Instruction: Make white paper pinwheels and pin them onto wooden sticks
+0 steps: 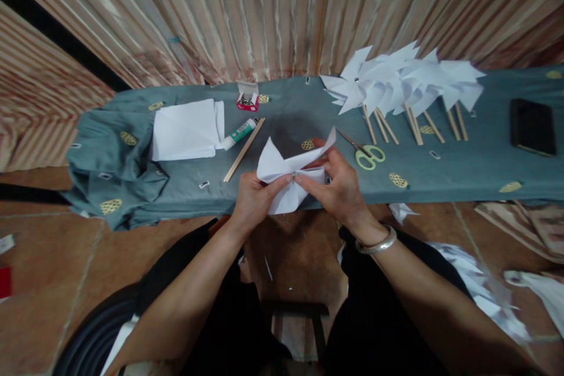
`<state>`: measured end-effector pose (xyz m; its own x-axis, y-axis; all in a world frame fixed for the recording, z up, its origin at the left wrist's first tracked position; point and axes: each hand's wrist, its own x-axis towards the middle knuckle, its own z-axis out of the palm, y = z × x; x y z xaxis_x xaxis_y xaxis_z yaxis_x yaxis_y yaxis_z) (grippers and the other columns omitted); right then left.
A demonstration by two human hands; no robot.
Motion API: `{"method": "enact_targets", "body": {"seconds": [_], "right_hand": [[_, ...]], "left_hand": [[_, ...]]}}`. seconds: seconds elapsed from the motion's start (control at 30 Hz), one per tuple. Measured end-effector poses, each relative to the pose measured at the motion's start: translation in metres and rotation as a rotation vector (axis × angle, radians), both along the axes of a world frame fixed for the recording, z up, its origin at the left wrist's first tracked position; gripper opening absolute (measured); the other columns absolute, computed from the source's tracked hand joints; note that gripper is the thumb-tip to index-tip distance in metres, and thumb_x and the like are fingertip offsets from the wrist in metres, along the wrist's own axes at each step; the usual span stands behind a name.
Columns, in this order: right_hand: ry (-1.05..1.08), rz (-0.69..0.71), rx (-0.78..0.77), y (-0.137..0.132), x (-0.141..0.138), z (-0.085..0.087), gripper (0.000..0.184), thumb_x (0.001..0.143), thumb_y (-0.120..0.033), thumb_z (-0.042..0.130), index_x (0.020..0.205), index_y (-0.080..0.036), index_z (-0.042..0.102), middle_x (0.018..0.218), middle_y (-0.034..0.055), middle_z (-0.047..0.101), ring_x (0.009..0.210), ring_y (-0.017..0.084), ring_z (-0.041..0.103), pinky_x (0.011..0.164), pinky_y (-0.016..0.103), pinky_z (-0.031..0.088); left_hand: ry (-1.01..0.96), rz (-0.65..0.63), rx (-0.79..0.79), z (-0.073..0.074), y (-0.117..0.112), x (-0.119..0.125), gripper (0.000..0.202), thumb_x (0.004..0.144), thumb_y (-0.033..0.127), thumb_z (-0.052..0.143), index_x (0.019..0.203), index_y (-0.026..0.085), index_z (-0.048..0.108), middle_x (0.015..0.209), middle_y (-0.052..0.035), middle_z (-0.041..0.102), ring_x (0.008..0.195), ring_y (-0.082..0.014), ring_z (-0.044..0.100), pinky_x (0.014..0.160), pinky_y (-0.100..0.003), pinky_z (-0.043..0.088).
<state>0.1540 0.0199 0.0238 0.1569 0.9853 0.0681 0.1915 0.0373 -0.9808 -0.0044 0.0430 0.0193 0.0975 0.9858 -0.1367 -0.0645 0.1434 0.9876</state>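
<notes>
Far left of the scissors (pixel 362 148), here's my stack of white paper (pixel 185 129), sitting loosely squared on the green cloth (pixel 189 181), on my left hand's side, I'd guess so a sheet comes off easily. Coming closer to the scissors, though left of them, there's a tube (pixel 240 133) at a slant and a couple of thin sticks (pixel 244 151) alongside, angled much the same way, perhaps to lie handy together. Beyond those, left of the scissors and further from me, a little red box (pixel 247 102) has its flap up, likely so my fingers can dip in; the bits inside are too small to name.

And now the hands! My left hand (pixel 253 197) is pinching the folded paper (pixel 271 160), just left of the scissors and toward me, thumb pressed at the centre. My right hand (pixel 343 185) grasps the other side, its thumb tip almost meeting the left one, fingers behind, one corner curling up high. Two thumbs on the middle: that should stop the folds springing open.

Then the scissors themselves, handles toward my right, probably for a quick grab. Behind and right of them, paper pinwheels (pixel 388 85) overlap in a row, sticks facing me, presumably to save room. Last, well right of the scissors, a dark phone (pixel 533 126) lies flat, safely aside.
</notes>
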Motion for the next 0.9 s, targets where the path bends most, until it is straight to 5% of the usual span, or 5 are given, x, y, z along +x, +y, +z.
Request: {"method": "enact_targets", "body": {"seconds": [0.9], "right_hand": [[0.069, 0.033, -0.018, 0.0029, 0.0007, 0.0042, 0.042, 0.068, -0.034, 0.076, 0.104, -0.022, 0.056, 0.081, 0.0011, 0.073, 0.071, 0.021, 0.069, 0.061, 0.032, 0.054]], "left_hand": [[-0.024, -0.007, 0.000, -0.0063, 0.0022, 0.0009, 0.037, 0.057, 0.036, 0.087, 0.084, 0.013, 0.078, 0.087, -0.0071, 0.078, 0.073, -0.0207, 0.071, 0.070, -0.032, 0.058]]}}
